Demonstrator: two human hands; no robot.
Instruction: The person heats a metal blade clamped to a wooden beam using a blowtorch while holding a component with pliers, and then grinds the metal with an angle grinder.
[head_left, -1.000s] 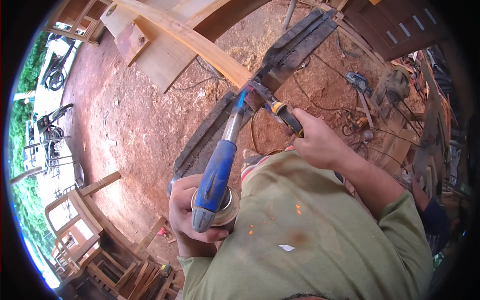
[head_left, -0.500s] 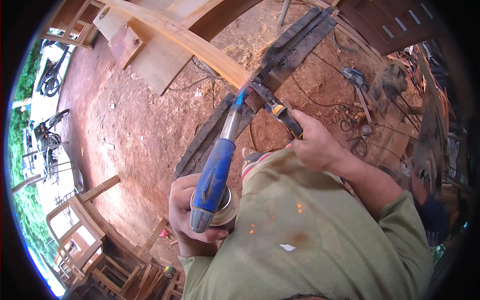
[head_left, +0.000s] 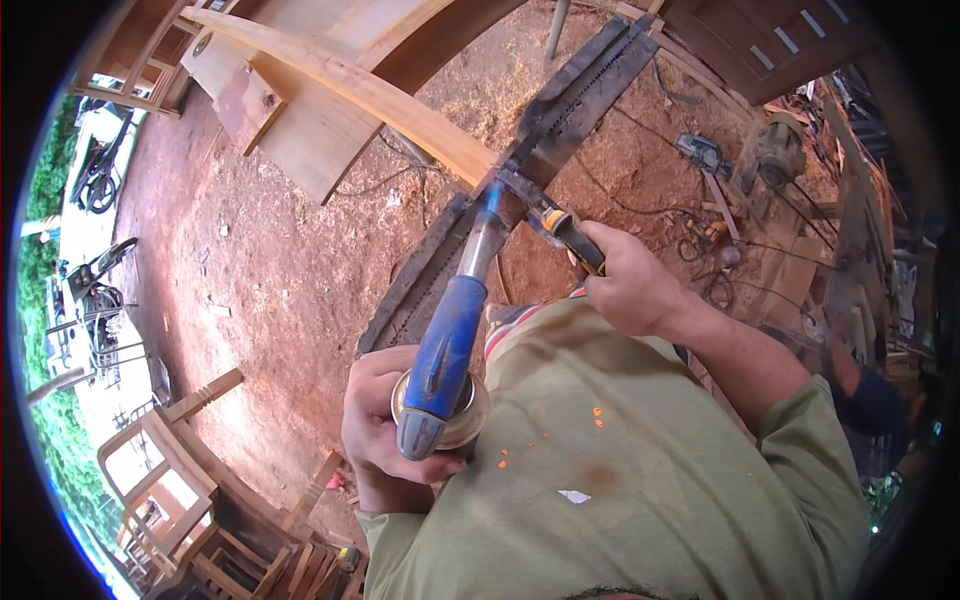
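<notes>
My left hand (head_left: 375, 415) is wrapped round the gas can of a blow torch (head_left: 444, 345) with a blue body and a metal nozzle. A blue flame at the nozzle's tip meets the joint where the tool jaws, a light wooden plank's end and dark bars come together. My right hand (head_left: 640, 280) grips a pair of pliers (head_left: 570, 235) with black and yellow handles; their dark jaws reach that joint. A long dark bar (head_left: 590, 95) with a toothed line along it runs from upper right to lower left under the flame. The wooden plank (head_left: 380, 100) slopes in from the upper left.
Reddish ground with wood shavings surrounds me. A motor (head_left: 780, 150), a blue power tool (head_left: 703, 152) and cords lie at right. A wooden chair frame (head_left: 160, 470) stands lower left, motorbikes (head_left: 100, 275) at far left. Another person's arm (head_left: 845, 370) shows at right.
The torch in my left hand has shifted slightly right, its nozzle lower and closer to upright. My right hand keeps its hold on the pliers. The surroundings shift slightly with the view.
</notes>
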